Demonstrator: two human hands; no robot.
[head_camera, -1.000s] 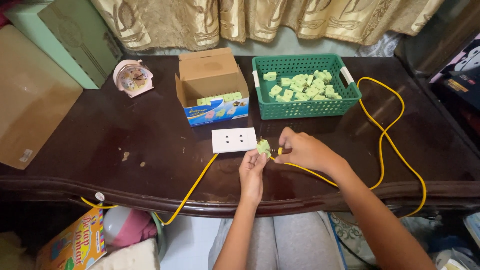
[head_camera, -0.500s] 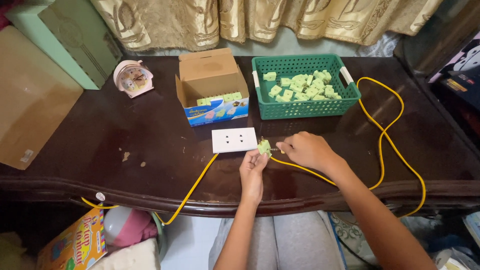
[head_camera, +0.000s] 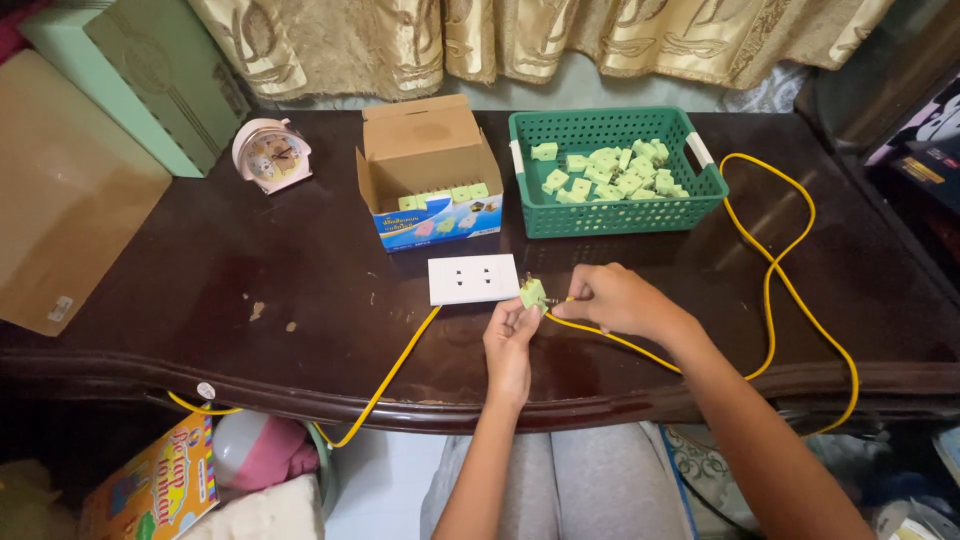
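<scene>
My left hand (head_camera: 512, 335) pinches the small green adapter plug (head_camera: 532, 293) just right of the white socket block (head_camera: 474, 279) on the worktop (head_camera: 300, 300). My right hand (head_camera: 618, 298) is closed on the end of the yellow cord (head_camera: 780, 290) where it meets the adapter. To do this well, I judge I should keep the adapter steady, line the cord's end up square, and press straight, not twisting.

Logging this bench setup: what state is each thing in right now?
Box: open, green pieces inside.
Basket: partly filled with green pieces.
Socket plate: flat, nothing plugged in.
Green plug: held by both hands.
Yellow cable: looped on the table.
Clock: upright.
</scene>
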